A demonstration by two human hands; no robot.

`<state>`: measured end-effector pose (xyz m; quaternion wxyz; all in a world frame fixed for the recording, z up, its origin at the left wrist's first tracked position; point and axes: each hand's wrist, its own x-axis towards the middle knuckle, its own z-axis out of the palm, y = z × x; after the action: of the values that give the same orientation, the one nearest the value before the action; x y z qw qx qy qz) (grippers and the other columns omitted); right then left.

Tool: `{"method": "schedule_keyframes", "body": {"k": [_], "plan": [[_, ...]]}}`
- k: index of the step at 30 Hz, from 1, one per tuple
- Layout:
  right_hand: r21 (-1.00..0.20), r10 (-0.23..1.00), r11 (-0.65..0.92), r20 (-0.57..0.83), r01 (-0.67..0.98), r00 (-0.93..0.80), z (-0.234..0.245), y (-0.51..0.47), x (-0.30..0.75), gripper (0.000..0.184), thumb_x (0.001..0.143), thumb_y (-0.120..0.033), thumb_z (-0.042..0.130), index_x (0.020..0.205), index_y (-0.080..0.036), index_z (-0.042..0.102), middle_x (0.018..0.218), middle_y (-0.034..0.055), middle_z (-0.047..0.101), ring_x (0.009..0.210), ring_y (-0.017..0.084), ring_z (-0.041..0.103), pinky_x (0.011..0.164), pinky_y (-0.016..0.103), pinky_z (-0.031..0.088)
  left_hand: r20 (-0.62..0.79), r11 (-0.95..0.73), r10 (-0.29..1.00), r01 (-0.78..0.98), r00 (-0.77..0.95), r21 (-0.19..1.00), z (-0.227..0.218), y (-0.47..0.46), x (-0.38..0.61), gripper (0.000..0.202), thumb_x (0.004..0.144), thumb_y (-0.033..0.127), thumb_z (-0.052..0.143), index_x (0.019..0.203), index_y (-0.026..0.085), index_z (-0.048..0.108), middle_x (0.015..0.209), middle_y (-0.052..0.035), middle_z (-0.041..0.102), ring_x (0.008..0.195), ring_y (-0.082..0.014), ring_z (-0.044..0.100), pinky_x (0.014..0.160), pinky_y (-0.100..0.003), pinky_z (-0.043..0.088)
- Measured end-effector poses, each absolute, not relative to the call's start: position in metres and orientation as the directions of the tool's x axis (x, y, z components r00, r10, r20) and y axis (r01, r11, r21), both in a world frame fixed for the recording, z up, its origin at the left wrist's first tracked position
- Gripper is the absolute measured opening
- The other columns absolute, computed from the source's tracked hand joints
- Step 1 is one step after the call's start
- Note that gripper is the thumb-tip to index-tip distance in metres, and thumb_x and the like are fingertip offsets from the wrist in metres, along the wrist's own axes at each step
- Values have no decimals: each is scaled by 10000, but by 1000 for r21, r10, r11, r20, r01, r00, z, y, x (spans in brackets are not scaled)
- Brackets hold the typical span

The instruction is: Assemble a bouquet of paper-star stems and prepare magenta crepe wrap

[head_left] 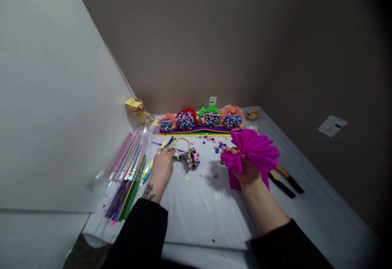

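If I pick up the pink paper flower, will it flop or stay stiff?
The magenta pleated paper flower is probably light and floppy: thin folds fan out from the right hand. Its edges could easily crumple if squeezed.

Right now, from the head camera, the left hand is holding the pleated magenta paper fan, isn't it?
No: the right hand holds the pleated magenta paper fan, not the left hand. The head view shows it.
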<state>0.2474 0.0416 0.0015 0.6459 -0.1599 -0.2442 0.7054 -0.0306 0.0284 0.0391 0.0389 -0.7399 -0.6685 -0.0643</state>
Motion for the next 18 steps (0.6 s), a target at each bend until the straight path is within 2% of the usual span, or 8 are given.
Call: {"method": "schedule_keyframes", "body": {"k": [5,8,13,18], "plan": [[-578,986,-19,124,-816,-110,6,42,246,470,535,-285,842,930,-365,601,693,-49,562,710,136,538,625,258,503,107,-173,979,985,171,10,34,38,-29,241,820,194,548,1020,231,676,1062,-56,663,1027,-252,526,880,-363,400],[-566,989,-33,102,-824,-109,4,43,246,419,524,-289,845,869,-345,614,684,-48,561,733,136,548,655,256,510,119,-186,976,982,183,16,33,40,-28,235,814,197,560,1018,216,674,1024,-64,672,1001,-246,542,881,-359,397],[-575,989,-75,60,-815,-134,0,42,245,286,542,-342,825,742,-282,629,712,-19,576,811,161,564,793,313,514,119,-238,966,969,230,61,31,42,-30,197,841,217,531,950,208,695,991,-71,688,964,-238,576,874,-354,405],[-586,990,-69,59,-807,-127,-1,42,245,245,555,-331,799,723,-274,630,708,-3,564,826,195,563,890,402,475,139,-214,970,970,198,114,30,42,-34,193,852,222,513,871,200,703,928,-69,696,931,-222,589,866,-336,419]]}}
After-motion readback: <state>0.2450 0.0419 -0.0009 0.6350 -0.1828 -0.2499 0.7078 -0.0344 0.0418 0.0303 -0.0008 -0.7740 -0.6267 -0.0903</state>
